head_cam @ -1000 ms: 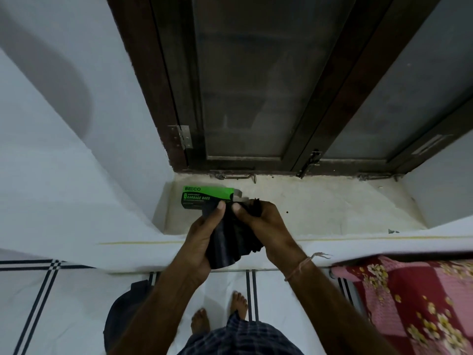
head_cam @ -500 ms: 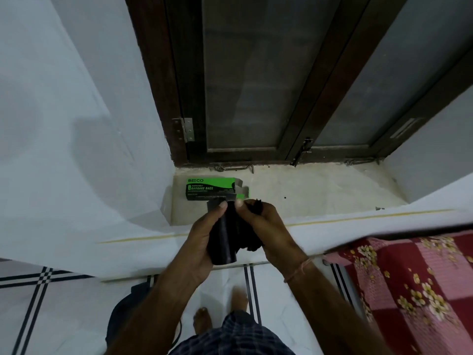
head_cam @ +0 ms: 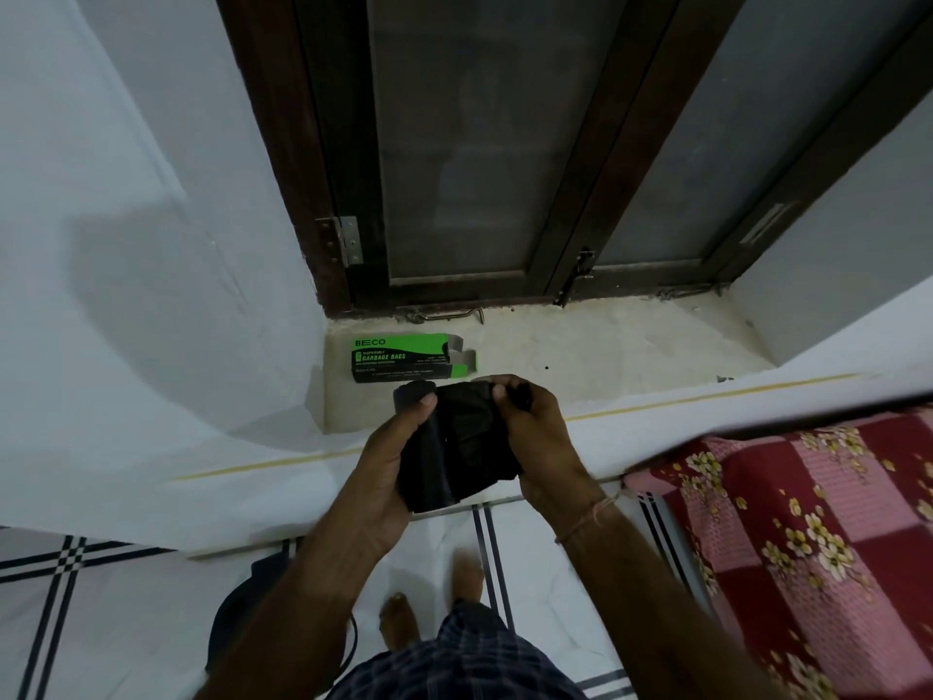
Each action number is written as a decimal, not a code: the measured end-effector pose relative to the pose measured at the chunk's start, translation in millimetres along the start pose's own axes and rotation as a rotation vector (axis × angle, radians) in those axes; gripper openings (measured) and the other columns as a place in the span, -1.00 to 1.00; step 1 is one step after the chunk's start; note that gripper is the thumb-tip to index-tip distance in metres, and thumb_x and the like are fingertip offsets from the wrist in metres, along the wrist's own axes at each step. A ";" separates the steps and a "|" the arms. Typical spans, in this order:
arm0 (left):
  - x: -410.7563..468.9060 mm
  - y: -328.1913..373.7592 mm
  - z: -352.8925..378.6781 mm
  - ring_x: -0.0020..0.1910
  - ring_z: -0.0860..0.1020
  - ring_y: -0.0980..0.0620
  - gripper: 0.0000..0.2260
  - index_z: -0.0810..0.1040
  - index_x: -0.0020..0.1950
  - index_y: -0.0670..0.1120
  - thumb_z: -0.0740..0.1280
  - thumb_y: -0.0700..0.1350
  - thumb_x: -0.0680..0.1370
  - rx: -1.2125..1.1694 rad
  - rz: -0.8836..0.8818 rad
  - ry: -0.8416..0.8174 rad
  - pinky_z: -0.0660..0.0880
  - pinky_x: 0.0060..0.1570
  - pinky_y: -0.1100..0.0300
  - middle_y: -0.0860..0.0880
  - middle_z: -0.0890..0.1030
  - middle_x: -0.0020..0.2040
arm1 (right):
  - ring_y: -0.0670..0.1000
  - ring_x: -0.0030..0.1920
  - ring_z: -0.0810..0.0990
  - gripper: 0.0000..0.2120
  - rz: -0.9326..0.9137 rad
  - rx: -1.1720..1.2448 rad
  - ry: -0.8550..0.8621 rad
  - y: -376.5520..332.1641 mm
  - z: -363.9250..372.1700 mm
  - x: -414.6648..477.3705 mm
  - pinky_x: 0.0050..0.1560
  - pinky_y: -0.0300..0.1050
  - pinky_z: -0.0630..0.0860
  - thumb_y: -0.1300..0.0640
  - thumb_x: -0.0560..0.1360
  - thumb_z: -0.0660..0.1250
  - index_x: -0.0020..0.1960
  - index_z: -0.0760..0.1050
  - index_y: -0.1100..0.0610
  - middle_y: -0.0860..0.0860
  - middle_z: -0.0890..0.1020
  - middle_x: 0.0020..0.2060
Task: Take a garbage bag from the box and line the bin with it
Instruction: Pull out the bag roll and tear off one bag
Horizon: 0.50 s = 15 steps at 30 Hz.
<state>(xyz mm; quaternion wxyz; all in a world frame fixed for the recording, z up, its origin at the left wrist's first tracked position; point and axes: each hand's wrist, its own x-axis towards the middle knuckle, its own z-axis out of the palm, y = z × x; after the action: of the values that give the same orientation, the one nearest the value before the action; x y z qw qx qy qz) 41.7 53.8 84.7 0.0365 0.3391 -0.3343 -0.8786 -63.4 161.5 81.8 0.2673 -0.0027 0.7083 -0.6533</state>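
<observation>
Beyond the fingers stands a dark-framed window (head_cam: 505,144) over a pale stone sill (head_cam: 606,356); off to their right lies a bed (head_cam: 808,522) under a red floral cover. On the sill, just past the fingertips, a green-and-black garbage-bag box (head_cam: 401,360) lies flat, its end flap open. Left hand (head_cam: 389,472) and right hand (head_cam: 542,447) both clasp a black garbage bag (head_cam: 457,447), glossy, crumpled, still partly folded, thumbs pressing its upper edge.

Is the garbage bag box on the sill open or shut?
Open: the box lies on its side with its right-end flaps splayed out.
</observation>
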 end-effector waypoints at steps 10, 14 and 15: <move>-2.1 4.2 -2.2 0.17 0.68 -0.21 -0.61 0.66 0.29 -0.11 0.35 0.09 0.59 -0.014 -0.002 -0.026 0.55 0.27 -0.14 -0.25 0.69 0.24 | 0.08 -0.53 0.48 -0.75 0.028 -0.068 -0.232 -9.8 0.4 -10.8 -0.64 -0.27 0.30 0.02 0.58 0.42 -0.14 0.58 0.19 0.12 0.56 -0.43; -1.1 7.5 -4.8 0.13 0.69 -0.15 -0.64 0.67 0.27 -0.10 0.33 0.08 0.60 -0.043 0.007 -0.035 0.55 0.25 -0.06 -0.23 0.69 0.24 | 0.19 -0.39 0.51 -0.76 0.012 -0.003 -0.223 -3.9 2.9 -5.3 -0.66 -0.25 0.37 0.10 0.63 0.34 -0.19 0.57 0.14 0.12 0.59 -0.41; -1.0 8.1 -5.1 0.12 0.69 -0.16 -0.64 0.67 0.28 -0.10 0.33 0.08 0.61 -0.047 0.006 -0.028 0.56 0.23 -0.06 -0.23 0.69 0.24 | 0.21 -0.38 0.52 -0.78 0.004 -0.004 -0.202 -3.8 3.3 -4.2 -0.66 -0.24 0.39 0.13 0.64 0.33 -0.17 0.57 0.15 0.10 0.61 -0.41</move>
<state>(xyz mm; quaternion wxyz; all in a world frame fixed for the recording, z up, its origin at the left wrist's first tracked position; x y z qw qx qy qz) 44.3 44.9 87.4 0.0424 0.3246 -0.3150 -0.8909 -59.8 159.3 86.9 0.3389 -0.0677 0.6791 -0.6476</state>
